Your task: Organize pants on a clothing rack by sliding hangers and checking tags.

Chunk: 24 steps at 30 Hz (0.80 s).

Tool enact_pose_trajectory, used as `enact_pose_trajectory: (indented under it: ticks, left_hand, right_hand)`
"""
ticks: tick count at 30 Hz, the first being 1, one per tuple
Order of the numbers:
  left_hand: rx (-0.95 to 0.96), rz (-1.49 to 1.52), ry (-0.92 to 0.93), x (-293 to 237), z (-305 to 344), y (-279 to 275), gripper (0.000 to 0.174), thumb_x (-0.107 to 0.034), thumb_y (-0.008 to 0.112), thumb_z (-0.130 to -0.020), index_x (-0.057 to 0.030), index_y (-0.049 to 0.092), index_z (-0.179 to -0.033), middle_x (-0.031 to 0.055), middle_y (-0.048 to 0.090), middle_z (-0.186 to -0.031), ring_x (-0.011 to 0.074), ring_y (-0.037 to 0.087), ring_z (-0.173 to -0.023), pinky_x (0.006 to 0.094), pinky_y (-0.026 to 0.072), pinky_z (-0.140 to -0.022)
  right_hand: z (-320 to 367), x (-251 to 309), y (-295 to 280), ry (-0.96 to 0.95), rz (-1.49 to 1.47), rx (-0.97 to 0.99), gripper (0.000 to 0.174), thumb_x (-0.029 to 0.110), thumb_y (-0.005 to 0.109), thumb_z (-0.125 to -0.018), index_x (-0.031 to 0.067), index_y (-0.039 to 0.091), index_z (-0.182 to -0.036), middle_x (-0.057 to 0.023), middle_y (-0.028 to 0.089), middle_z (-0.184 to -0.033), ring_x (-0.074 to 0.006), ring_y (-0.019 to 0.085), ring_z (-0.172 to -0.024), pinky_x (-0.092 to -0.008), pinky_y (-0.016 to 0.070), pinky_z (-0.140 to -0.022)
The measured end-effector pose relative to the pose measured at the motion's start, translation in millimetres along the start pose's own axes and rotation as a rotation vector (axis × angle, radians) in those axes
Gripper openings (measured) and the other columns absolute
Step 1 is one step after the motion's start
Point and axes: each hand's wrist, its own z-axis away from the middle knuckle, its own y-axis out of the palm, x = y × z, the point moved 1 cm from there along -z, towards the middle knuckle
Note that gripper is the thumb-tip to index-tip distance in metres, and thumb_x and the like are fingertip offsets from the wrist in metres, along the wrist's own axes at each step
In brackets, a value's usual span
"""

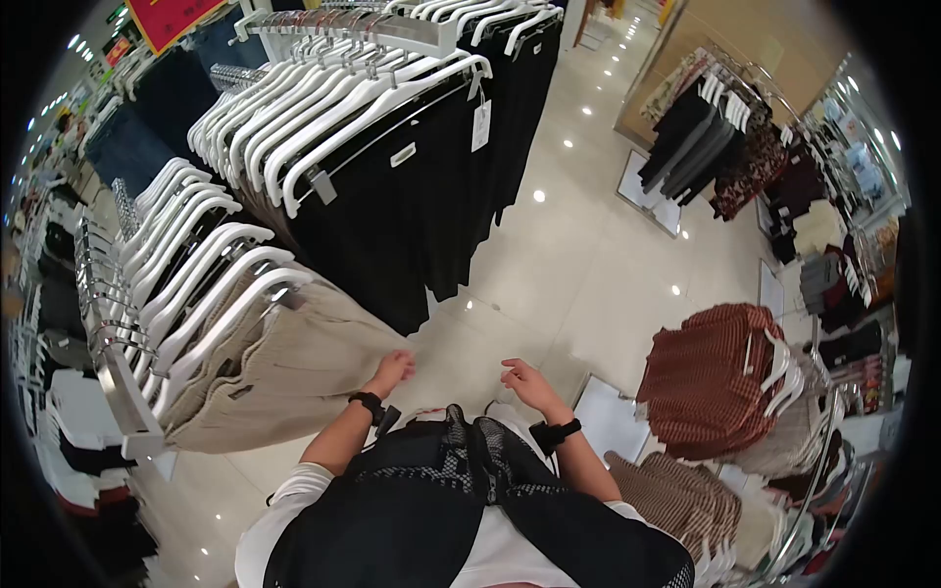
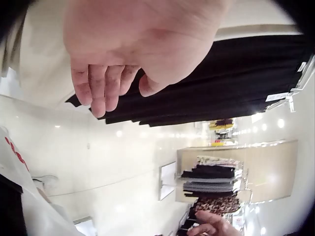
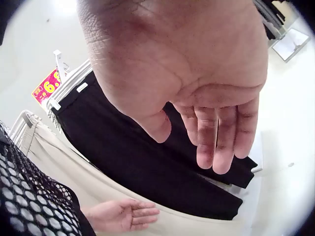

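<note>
The left hand (image 1: pixel 393 370) is beside the lower part of beige trousers (image 1: pixel 304 343) hanging on a white hanger; whether it touches them I cannot tell. Its fingers hang loosely bent with nothing in them, as the left wrist view shows of the same hand (image 2: pixel 133 49). Out over the floor, the right hand (image 1: pixel 530 384) is held up, holding nothing; its fingers are relaxed in the right wrist view (image 3: pixel 197 83). Black trousers (image 1: pixel 382 186) hang on white hangers beyond the beige ones, and appear behind the hands in both wrist views.
A metal rail (image 1: pixel 118 392) carries the beige trousers at the left. Striped red-brown tops (image 1: pixel 711 377) hang at the right, above a low white panel (image 1: pixel 608 419). Shiny tiled floor (image 1: pixel 588 245) runs between the racks. Dark garments (image 1: pixel 686 137) hang by the far wall.
</note>
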Motion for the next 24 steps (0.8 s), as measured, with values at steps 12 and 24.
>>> enact_pose_trajectory:
  ticks: [12, 24]
  left_hand:
    - [-1.042, -0.141, 0.584, -126, -8, 46, 0.099, -0.018, 0.067, -0.094, -0.0021, -0.002, -0.163, 0.0292, 0.010, -0.167, 0.0396, 0.022, -0.154, 0.0460, 0.0279, -0.123]
    - [-1.314, -0.060, 0.619, -234, 24, 38, 0.084, -0.028, 0.063, -0.100, -0.0007, 0.013, -0.162, 0.0235, 0.024, -0.163, 0.0371, 0.030, -0.148, 0.0451, 0.0221, -0.123]
  right_hand:
    - [-142, 23, -184, -0.155, 0.103, 0.060, 0.037, 0.022, 0.059, -0.098, -0.0008, 0.062, -0.128, -0.0142, 0.073, -0.099, -0.0195, 0.070, -0.086, -0.0331, 0.0550, -0.080]
    - [-237, 210, -171, -0.617, -0.175, -0.036, 0.045, 0.008, 0.057, -0.100, 0.0026, 0.049, -0.144, -0.0139, 0.064, -0.124, -0.0201, 0.065, -0.112, -0.0328, 0.0516, -0.094]
